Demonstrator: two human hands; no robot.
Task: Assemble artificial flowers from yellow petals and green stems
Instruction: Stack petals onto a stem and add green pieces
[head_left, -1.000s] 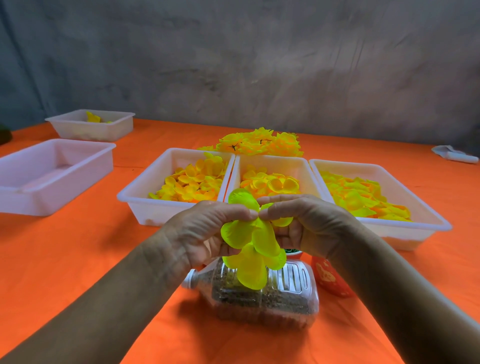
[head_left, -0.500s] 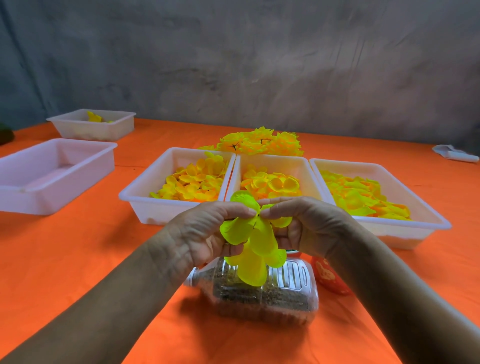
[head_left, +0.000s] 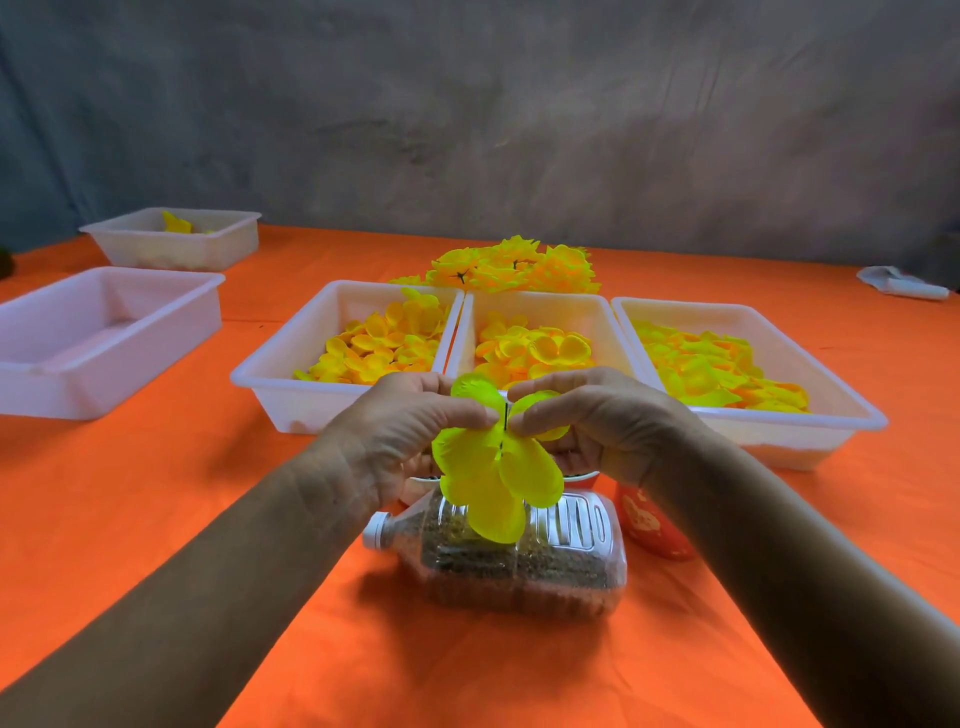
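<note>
A yellow-green petal piece (head_left: 496, 470) hangs between my two hands above the table, threaded on a thin dark stem (head_left: 505, 415) that shows in the gap between my fingertips. My left hand (head_left: 410, 436) pinches the petals from the left. My right hand (head_left: 587, 421) pinches them from the right. Three white trays behind hold loose yellow petals: left tray (head_left: 270, 384), middle tray (head_left: 540, 301), right tray (head_left: 852, 410). A pile of finished yellow flowers (head_left: 514, 267) lies behind the trays.
A clear plastic bottle (head_left: 519, 561) with dark contents lies on its side under my hands. A red cup (head_left: 654, 530) stands to its right. Two more white trays (head_left: 104, 332) (head_left: 171, 244) sit at the left on the orange tablecloth (head_left: 156, 493).
My fingertips have parted slightly, and the dark stem now shows between them. The petals have spread a little wider; both hands stay in about the same place.
</note>
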